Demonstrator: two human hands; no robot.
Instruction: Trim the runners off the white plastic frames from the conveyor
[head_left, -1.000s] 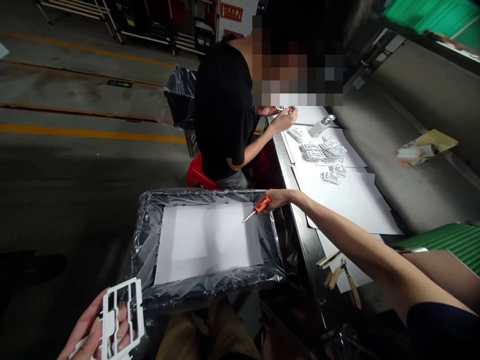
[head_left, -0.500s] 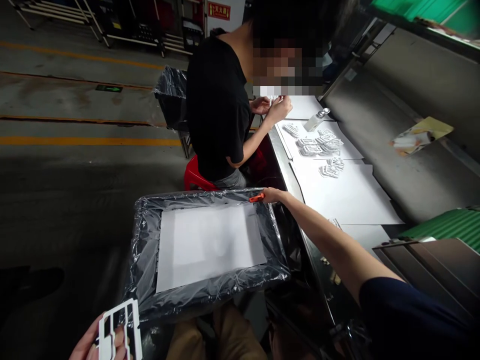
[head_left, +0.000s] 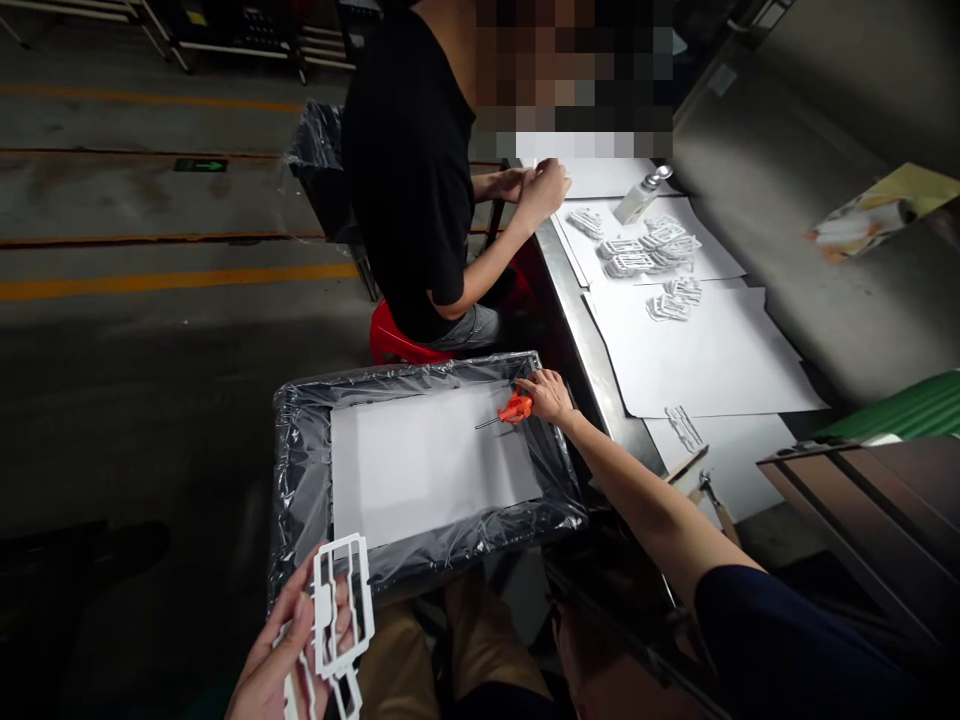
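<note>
Touching an orange-handled screwdriver [head_left: 514,408] — right hand [head_left: 549,396]

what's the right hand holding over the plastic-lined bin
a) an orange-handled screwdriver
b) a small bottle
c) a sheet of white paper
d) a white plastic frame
a, since the fingers of the right hand are on the orange grip of the small orange-handled screwdriver, while the white plastic frame is in the left hand.
</note>
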